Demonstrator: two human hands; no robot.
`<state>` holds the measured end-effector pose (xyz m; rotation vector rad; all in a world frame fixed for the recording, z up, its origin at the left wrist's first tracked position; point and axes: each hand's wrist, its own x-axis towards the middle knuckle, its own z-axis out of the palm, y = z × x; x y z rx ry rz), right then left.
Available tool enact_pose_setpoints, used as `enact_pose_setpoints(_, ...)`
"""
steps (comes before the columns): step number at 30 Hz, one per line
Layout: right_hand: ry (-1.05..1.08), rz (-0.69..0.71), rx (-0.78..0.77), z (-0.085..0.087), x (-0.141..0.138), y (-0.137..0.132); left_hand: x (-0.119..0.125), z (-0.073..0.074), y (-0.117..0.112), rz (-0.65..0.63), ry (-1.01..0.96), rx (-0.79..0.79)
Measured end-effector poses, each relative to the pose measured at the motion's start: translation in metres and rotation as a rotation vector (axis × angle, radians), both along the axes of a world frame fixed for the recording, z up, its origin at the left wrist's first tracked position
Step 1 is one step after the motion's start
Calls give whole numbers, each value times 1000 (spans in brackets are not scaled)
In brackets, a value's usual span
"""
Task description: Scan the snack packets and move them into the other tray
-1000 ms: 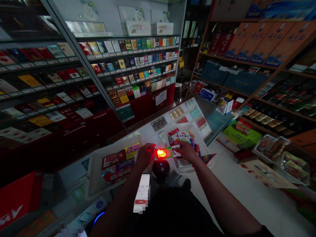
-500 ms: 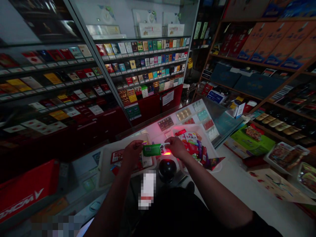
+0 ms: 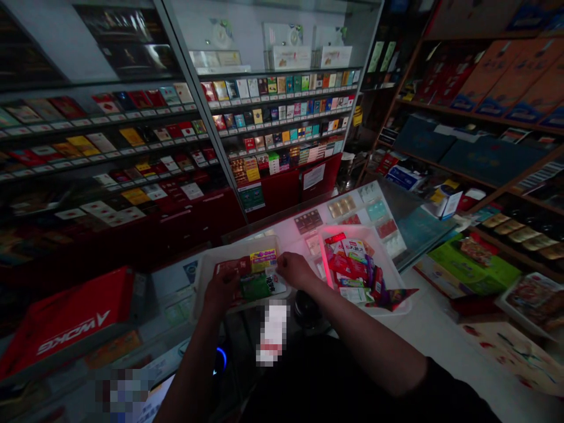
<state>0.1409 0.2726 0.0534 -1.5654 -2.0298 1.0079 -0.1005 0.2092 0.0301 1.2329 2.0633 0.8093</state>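
Observation:
A small green snack packet (image 3: 256, 286) with white lettering is stretched between my two hands, over the left white bin (image 3: 199, 288). Its left end is in the closed fingers of my left hand (image 3: 221, 289). My right hand (image 3: 295, 269) pinches the pale right end. Beneath and behind the packet, a yellow and purple packet (image 3: 263, 258) and a dark red packet (image 3: 233, 267) lie in that bin. A black round-headed scanner (image 3: 305, 308) stands just below my right wrist, partly hidden by the forearm.
To the right, another white bin (image 3: 399, 276) holds several colourful packets. A red shoe-type box (image 3: 74, 323) lies on the glass counter at left. Cigarette shelves (image 3: 286, 111) stand behind the counter. Bottles and boxes fill the wooden shelves (image 3: 484, 117) at right.
Both hands have carried the green packet left and slightly down, from above the scanner to over the left bin. The red glow has shifted off the packet area. The view has turned slightly left.

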Motion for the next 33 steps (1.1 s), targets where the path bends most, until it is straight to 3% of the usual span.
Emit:
enact_pose_setpoints(6, -6, -34, 25, 5, 15, -4, 7, 1, 0, -42, 35, -67)
enact_pose_setpoints(13, 16, -143, 39, 12, 49, -6, 43, 9, 16, -136, -74, 113)
enact_pose_setpoints(20, 7, -285, 30, 12, 104, -7, 110, 38, 20, -209, -244, 132)
enact_pose_setpoints(27, -190, -409, 27, 11, 190, -5, 189, 63, 10, -383, -413, 193)
enact_pose_setpoints(30, -316, -409, -27, 6, 227, -3, 227, 65, 4, -480, -512, 157)
enact_pose_setpoints(33, -437, -390, -89, 0, 255, -3, 264, 54, -2, -536, -664, 19)
